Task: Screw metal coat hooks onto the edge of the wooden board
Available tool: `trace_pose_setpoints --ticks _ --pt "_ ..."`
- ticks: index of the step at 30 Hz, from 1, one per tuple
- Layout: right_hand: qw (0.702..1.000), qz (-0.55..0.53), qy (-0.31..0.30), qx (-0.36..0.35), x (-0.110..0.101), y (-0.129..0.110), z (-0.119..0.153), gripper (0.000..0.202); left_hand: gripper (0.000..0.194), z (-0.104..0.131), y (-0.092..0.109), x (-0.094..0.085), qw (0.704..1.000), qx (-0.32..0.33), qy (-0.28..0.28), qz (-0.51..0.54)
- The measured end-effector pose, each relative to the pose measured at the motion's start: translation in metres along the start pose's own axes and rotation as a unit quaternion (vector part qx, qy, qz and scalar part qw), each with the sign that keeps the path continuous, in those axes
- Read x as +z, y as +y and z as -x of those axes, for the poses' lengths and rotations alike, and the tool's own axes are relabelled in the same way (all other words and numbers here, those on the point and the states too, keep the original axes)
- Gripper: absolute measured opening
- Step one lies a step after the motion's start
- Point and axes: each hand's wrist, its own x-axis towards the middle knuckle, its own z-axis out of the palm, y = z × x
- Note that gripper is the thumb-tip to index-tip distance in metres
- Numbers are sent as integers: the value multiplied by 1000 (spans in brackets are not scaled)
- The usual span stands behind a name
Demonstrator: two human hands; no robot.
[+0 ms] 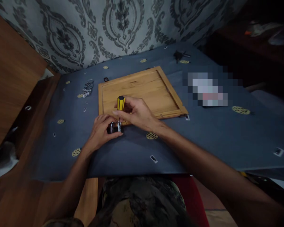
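Note:
A wooden framed panel [134, 91] lies flat on the blue cloth, its near edge toward me. My right hand [139, 113] grips a screwdriver [121, 103] with a yellow and black handle, which stands nearly upright. Its tip points down at a small shiny metal fitting [119, 126] by the panel's near left edge. My left hand [101, 127] curls around that fitting from the left, thumb below and fingers above. The fitting looks like a hinge, partly covered by the fingers.
Several metal fittings [87, 88] lie in a cluster left of the panel. A dark object [179, 56] sits at the far right of the cloth-covered table [132, 157]. A blurred-out item [207, 90] rests right of the panel. Behind the table is a patterned wall [123, 25].

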Motion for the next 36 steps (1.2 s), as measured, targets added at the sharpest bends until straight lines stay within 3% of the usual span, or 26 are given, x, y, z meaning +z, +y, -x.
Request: trace_pose_setpoints --ticks 6,14,21,36 --pt "996 -34 78 -12 -4 -3 -4 35 38 0 0 0 1000 2 -5 -4" --pt "998 33 38 -23 -2 5 -1 28 38 0 0 0 1000 -1 -8 -4" --pt "999 26 29 -16 1 4 1 20 36 0 0 -1 1000 4 -5 -3" --pt "998 34 -51 1 -7 -10 0 33 37 -1 1 -2 1000 -3 -16 -2"
